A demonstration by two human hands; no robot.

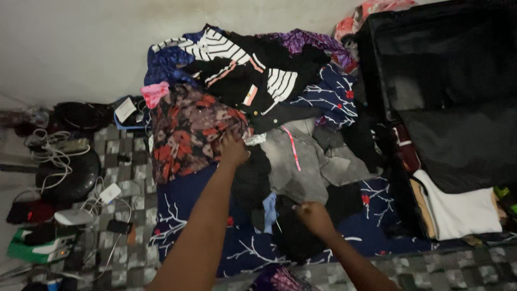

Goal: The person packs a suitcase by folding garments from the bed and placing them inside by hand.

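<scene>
A heap of clothes lies on a navy sheet with white branch print [183, 207]. My left hand [232, 149] reaches into the heap and grips the edge of a dark floral garment with red and brown blotches [186, 132]. My right hand [313, 216] is closed on a black garment [293, 237] at the near side of the heap. A grey garment [301, 161] with a pink strip lies between the hands. A black and white striped piece [226, 51] tops the far end of the pile.
An open black suitcase [458, 81] stands at the right, with folded white cloth [463, 210] in it. Cables, chargers, a round black object [70, 172] and a green and white box [37, 248] lie on the checked floor at the left. A pale wall runs behind.
</scene>
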